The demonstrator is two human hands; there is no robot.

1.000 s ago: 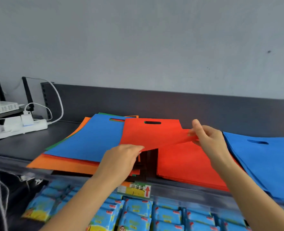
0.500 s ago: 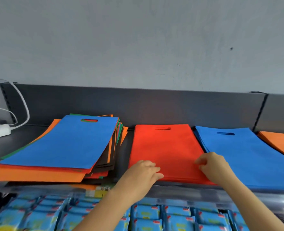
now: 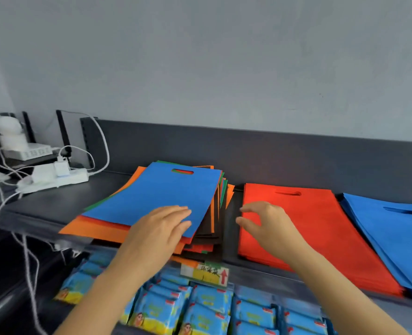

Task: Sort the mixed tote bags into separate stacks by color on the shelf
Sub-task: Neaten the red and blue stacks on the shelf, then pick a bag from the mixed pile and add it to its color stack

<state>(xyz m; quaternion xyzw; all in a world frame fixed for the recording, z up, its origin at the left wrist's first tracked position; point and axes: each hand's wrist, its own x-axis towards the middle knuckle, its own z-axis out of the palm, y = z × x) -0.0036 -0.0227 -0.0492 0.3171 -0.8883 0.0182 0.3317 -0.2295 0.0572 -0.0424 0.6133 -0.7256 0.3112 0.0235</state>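
On top of the mixed stack (image 3: 98, 228), the left fingers (image 3: 176, 215) lie straight and close together, flat on the near right corner of the blue tote bag (image 3: 156, 192). Nothing is pinched, and the left hand (image 3: 159, 229) simply presses down.

Over to the right hand (image 3: 269, 223): its fingers (image 3: 249, 210) are loosely curled, thumb and forefinger apart, holding nothing. It sits over the left edge of the red stack (image 3: 309, 228) and the dark gap beside it. Touching or just above, I cannot tell.

Count the piles: three on the shelf (image 3: 55, 204).
- One is mixed, with that blue bag on top and orange, red, green and black edges fanning out beneath. Red shows through the bag's one handle slot.
- One is all red, just beside the mixed one.
- One blue stack (image 3: 393, 228) lies at the far right, running out of frame.

Further left there is one white power strip (image 3: 57, 180) trailing white cables, with one white router (image 3: 28, 151) behind it. On the shelf's front edge sits one yellow label (image 3: 206, 273) with a red arrow. Below it are rows of blue packets (image 3: 207, 308), too blurred to count.
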